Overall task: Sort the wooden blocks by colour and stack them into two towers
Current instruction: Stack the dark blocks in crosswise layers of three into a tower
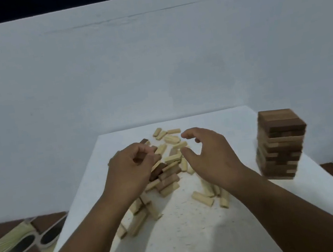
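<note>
Small rectangular wooden blocks (168, 164), some pale and some dark brown, lie in a loose, mixed heap at the centre of the frame on the white speckled table (191, 231). At the right edge stands a tall tower of wooden blocks (279, 144); its top layers are dark brown, but pale blocks show among the lower layers, so it does not look colour-sorted. The left hand (132, 168) has its fingers curled over the heap and seems to pinch a dark block, though blur leaves this uncertain. The right hand (210, 156) hovers over the pale blocks, fingers spread in a wide curve, holding nothing. Sorting appears barely begun: no single-colour tower stands, and most blocks remain scattered.
</note>
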`<action>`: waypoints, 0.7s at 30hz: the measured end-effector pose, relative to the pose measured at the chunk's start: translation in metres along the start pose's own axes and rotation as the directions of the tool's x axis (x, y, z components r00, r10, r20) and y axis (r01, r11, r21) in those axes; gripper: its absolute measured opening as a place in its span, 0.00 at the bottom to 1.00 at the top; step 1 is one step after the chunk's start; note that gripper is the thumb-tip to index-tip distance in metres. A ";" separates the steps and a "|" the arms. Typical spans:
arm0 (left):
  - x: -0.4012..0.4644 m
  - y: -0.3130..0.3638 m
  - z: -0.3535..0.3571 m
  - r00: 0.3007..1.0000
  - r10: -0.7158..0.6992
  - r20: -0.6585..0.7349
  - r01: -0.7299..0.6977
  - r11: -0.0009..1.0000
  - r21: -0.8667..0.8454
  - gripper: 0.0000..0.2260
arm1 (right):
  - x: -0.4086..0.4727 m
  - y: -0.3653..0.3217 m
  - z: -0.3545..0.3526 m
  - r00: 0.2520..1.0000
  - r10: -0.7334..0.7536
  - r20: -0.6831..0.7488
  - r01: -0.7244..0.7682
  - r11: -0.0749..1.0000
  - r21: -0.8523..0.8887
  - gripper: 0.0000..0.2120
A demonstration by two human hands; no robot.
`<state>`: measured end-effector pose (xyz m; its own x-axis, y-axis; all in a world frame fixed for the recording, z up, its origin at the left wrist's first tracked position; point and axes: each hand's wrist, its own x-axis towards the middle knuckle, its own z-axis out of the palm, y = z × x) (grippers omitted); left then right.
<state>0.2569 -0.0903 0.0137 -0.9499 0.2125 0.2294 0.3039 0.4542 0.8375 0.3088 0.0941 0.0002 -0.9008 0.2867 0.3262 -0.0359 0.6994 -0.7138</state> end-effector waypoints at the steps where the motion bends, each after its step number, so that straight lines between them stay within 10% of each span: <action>1: 0.004 -0.011 -0.004 1.000 -0.004 0.002 0.004 0.999 0.053 0.04 | 0.005 0.003 0.011 0.999 -0.005 0.046 0.006 1.000 -0.025 0.14; 9: 0.034 -0.072 0.000 0.985 0.016 0.174 -0.075 0.937 0.342 0.04 | 0.043 0.041 0.079 0.907 0.011 0.421 0.183 0.891 -0.416 0.21; 21: 0.068 -0.075 0.045 0.921 0.147 0.361 -0.350 0.718 0.601 0.02 | 0.066 0.055 0.073 0.802 -0.114 0.586 0.401 0.830 -0.387 0.10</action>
<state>0.1727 -0.0709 -0.0554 -0.8036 0.5745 0.1556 0.5951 0.7720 0.2231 0.2160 0.1036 -0.0626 -0.9721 -0.2337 -0.0200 -0.2237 0.9492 -0.2214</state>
